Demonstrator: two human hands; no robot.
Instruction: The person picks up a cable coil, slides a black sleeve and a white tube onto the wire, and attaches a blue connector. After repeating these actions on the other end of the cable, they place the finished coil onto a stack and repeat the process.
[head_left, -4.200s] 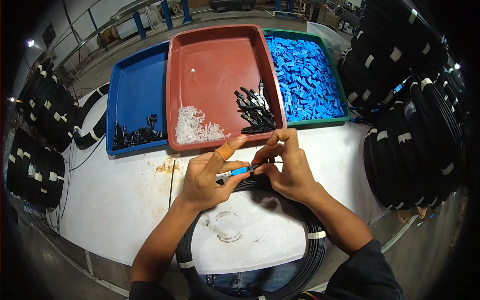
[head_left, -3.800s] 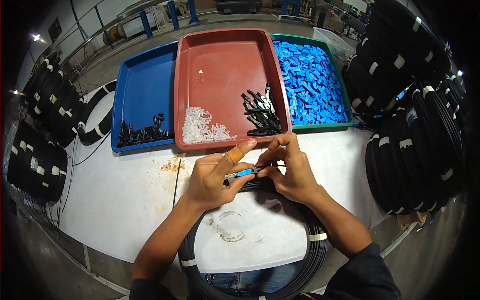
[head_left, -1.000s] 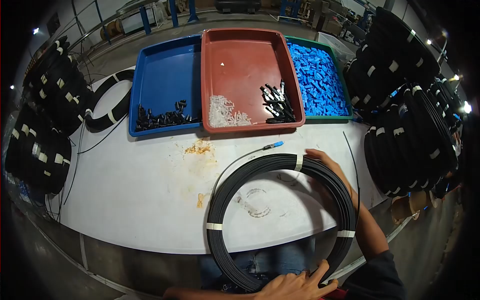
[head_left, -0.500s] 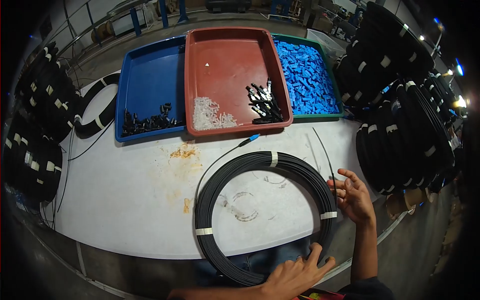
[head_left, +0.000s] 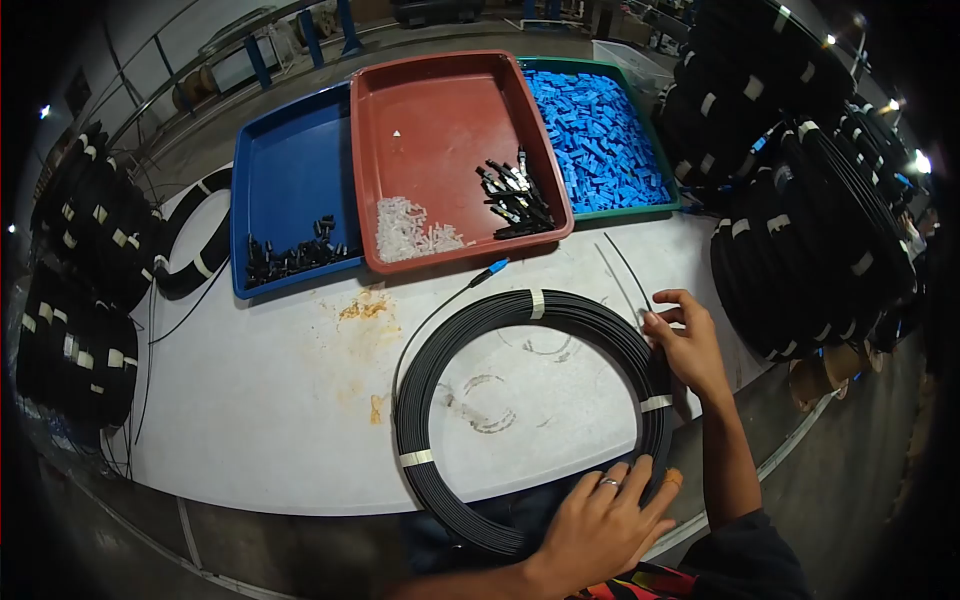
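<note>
A coil of black cable (head_left: 418,395), bound with white tape bands, lies on the table and overhangs its front edge. One end of the cable carries a connector with a blue tip (head_left: 490,272). At the coil's right side, my right hand (head_left: 690,350) is closed, thumb and fingers around the cable's loose end (head_left: 625,262), which sticks up past the fingertips. My left hand (head_left: 605,525), with a ring on one finger, rests on the coil's lower right part, its fingers spread; the fingertips' underside is hidden.
Behind the coil stand a blue tray (head_left: 290,150) with small black parts, a red tray (head_left: 430,110) with clear and black pieces, and a green tray (head_left: 625,212) full of blue pieces. More cable coils are stacked at the left (head_left: 80,340) and right (head_left: 800,260).
My right hand has moved up and left and closed on the cable's loose end. The left hand has shifted slightly right, its fingers now over the coil. The view has tilted slightly.
</note>
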